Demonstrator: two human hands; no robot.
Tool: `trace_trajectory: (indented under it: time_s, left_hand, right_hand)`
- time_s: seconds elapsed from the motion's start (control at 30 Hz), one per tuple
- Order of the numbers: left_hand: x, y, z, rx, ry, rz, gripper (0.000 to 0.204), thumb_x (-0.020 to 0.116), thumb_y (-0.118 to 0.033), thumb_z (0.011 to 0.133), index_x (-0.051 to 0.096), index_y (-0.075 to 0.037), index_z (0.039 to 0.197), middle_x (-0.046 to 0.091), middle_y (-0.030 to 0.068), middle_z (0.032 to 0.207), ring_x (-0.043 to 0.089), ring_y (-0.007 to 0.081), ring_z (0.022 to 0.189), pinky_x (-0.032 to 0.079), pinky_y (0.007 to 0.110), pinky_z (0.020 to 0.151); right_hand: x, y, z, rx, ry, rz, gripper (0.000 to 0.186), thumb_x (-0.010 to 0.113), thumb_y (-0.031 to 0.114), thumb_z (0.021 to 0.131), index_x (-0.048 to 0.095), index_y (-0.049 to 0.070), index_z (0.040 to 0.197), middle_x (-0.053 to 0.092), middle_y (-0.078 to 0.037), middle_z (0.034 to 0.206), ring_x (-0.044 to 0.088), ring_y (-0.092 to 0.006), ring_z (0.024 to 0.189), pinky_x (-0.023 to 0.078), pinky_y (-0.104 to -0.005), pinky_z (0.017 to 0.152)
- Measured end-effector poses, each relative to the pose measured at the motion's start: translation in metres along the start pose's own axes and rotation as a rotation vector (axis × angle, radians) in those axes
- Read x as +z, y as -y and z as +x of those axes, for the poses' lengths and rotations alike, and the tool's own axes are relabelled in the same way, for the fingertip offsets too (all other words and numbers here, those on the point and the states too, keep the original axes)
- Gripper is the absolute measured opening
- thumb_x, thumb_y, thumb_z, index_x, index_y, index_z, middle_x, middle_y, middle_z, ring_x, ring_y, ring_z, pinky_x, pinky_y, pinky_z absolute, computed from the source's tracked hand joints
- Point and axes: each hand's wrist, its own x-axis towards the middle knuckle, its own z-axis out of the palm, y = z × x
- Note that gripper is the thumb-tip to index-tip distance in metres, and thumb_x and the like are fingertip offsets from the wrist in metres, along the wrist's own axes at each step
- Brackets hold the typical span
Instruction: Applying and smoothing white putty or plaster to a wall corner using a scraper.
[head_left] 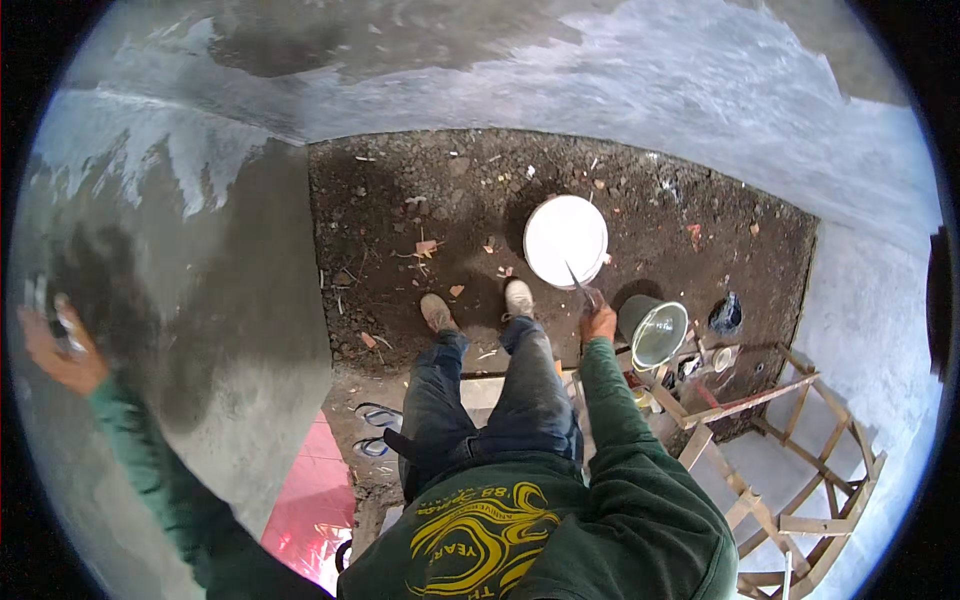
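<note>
At the far left, my left hand (pixel 65 350) reaches to the grey plastered wall (pixel 250 290). Its fingers curl round something small and pale, smeared by motion and too unclear to name. My right hand (pixel 598 320) is closed on a flat tool with a thin grey blade (pixel 575 276), perhaps a trowel or scraper seen edge-on. The blade points over the near edge of a round white tub (pixel 566 228). Whether it touches the tub I cannot tell. To the right of this hand stands a bucket (pixel 660 335) with a pale rim, apparently holding liquid.
A wooden frame (pixel 800 525) stands at the lower right. Small containers and a black plastic bag (pixel 726 314) lie beyond the bucket. Rubble litters the dirt floor (pixel 450 190). Blue-strapped sandals (pixel 378 415) and a pink sheet (pixel 312 490) are at lower left. Partly white-coated walls (pixel 690 110) close the space in.
</note>
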Motion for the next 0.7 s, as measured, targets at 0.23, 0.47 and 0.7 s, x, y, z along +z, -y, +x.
trace_trajectory:
  time_s: [0.23, 0.47, 0.7]
  left_hand:
    - [0.155, -0.346, -0.346, -0.847, 0.786, -0.717, 0.036, 0.051, -0.022, 0.096, 0.057, -0.005, 0.127, 0.062, 0.0107, 0.122, 0.059, 0.0211, 0.112, 0.044, 0.037, 0.096]
    - [0.215, -0.678, -0.501, -1.94, 1.27, -1.486, 0.054, 0.06, -0.036, 0.093, 0.046, -0.012, 0.139, 0.051, 0.0122, 0.137, 0.048, 0.0302, 0.127, 0.039, 0.05, 0.102]
    - [0.283, -0.758, -0.509, -1.932, 1.538, -1.181, 0.071, 0.05, -0.052, 0.093, 0.027, -0.019, 0.151, 0.024, 0.0103, 0.156, 0.033, 0.0319, 0.139, 0.037, 0.053, 0.106]
  right_hand:
    - [0.046, -0.092, 0.087, -0.543, 0.011, -0.408, 0.029, 0.051, 0.014, 0.083, 0.069, 0.015, 0.107, 0.067, -0.015, 0.099, 0.063, -0.0363, 0.089, 0.05, -0.047, 0.079]
    - [0.116, -0.097, 0.221, -0.732, 0.364, -0.923, 0.044, 0.041, 0.019, 0.097, 0.046, 0.024, 0.141, 0.046, -0.005, 0.145, 0.036, -0.0233, 0.138, 0.023, -0.0447, 0.116]
    - [0.161, -0.092, 0.245, -0.953, 0.3, -0.829, 0.043, 0.043, 0.019, 0.096, 0.048, 0.022, 0.138, 0.049, -0.007, 0.142, 0.037, -0.0229, 0.137, 0.025, -0.0453, 0.115]
